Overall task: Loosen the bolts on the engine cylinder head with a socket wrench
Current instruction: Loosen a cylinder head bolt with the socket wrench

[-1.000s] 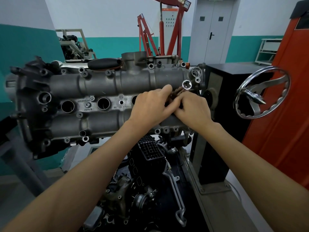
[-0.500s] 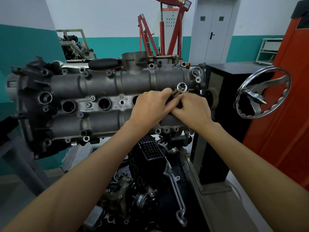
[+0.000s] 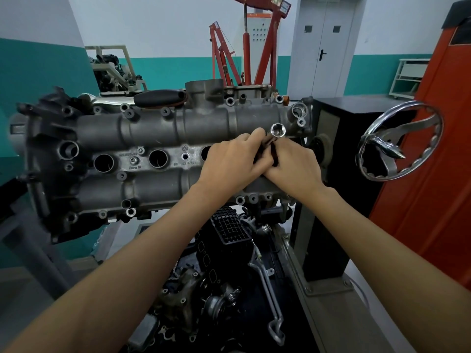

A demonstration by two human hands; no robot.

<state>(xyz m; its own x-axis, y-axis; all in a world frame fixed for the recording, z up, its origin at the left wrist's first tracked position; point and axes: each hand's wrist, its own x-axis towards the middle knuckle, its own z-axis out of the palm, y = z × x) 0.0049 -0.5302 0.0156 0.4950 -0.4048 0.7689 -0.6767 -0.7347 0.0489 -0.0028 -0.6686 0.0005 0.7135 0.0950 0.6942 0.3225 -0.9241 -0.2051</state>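
Note:
The grey engine cylinder head lies across the middle of the view on a stand, with several bolts and round holes along its face. Both hands meet over its right part. My left hand and my right hand together grip the dark handle of the socket wrench. Its shiny socket end sticks up above my fingers, open side toward me, near the head's upper right corner. The handle and the bolt beneath are hidden by my hands.
A chrome handwheel juts out at the right of the black stand column. An orange cabinet stands far right. Black engine parts lie below the head. A red engine crane stands behind.
The socket end has swung left and slightly up, from near the head's right end toward its middle. Both hands stayed clasped on the handle and shifted a little with it.

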